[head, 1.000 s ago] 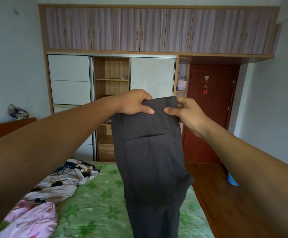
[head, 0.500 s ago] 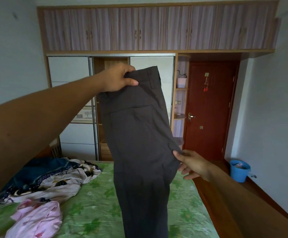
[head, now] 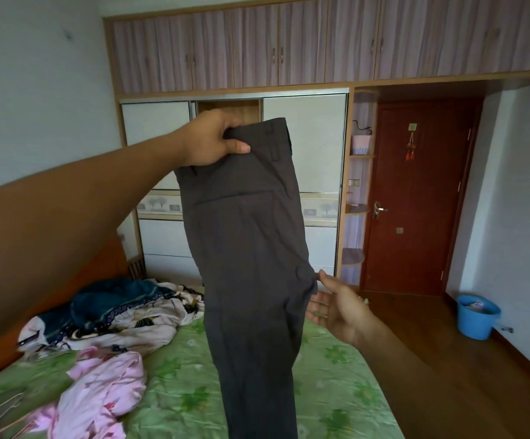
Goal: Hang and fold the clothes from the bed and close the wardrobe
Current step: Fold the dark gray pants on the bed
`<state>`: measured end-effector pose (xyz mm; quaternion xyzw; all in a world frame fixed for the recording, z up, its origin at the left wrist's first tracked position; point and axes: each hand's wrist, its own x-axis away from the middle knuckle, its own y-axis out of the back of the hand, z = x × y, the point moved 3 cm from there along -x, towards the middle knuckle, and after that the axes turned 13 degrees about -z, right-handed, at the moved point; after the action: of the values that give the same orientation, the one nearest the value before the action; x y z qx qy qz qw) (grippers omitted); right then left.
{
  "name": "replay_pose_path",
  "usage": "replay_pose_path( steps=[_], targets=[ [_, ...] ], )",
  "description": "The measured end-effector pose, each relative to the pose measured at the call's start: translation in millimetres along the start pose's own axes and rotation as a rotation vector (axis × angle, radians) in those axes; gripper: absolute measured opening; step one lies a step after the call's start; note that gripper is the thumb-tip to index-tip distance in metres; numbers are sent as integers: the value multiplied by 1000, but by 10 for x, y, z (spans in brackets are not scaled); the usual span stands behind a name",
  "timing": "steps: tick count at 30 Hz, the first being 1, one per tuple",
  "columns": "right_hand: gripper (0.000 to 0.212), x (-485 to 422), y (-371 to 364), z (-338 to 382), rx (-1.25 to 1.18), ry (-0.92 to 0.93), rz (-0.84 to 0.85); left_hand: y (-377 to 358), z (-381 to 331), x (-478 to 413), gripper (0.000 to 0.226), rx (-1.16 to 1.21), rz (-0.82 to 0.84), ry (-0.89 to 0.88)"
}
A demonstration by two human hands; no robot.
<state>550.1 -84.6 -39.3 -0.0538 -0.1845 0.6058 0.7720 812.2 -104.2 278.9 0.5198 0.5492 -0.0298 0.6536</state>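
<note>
Dark grey trousers (head: 248, 248) hang lengthwise in front of me, folded leg on leg. My left hand (head: 213, 139) grips the waistband at its top left corner and holds it high. Lower down, my right hand (head: 336, 304) is palm up with fingers spread, its fingertips touching the trousers' right edge at the seat. Below lies the bed (head: 336, 391) with a green flowered sheet. Behind the trousers stands the wardrobe (head: 308, 144), its white sliding doors apart with a wooden gap (head: 229, 106) showing in the middle.
On the bed's left side lie a pink garment (head: 99, 391) and a heap of blue and floral clothes (head: 115, 315). A wire hanger (head: 4, 407) rests at the lower left. A red-brown door (head: 415, 201) and a blue bucket (head: 475, 316) are on the right.
My right hand let go of the waistband and dropped to the trousers' right edge. My left hand raised the waistband higher. My view shifted right.
</note>
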Motion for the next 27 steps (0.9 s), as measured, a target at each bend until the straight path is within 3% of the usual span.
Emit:
replay_pose_path(
  steps=[3,8,11,16,19,22,27],
  targets=[
    [40,-2,23,-91,172,8,-13,-8,-3,37,20,-31,11,27],
    [41,43,-34,-104,-11,19,72,0,-29,90,24,-59,19,66],
    [39,32,-41,-90,64,46,61,-12,-75,141,6,-55,16,73],
    [54,36,-146,-113,-58,-87,190,-57,-106,281,8,-86,31,124],
    [41,18,-166,-162,-120,-111,241,-56,-130,398,13,-76,36,137],
    [30,-17,-121,-161,-161,-47,180,-2,-61,507,5,-97,31,181],
    [20,43,-2,-39,-111,94,-18,118,99,639,13,-101,43,239]
  ],
)
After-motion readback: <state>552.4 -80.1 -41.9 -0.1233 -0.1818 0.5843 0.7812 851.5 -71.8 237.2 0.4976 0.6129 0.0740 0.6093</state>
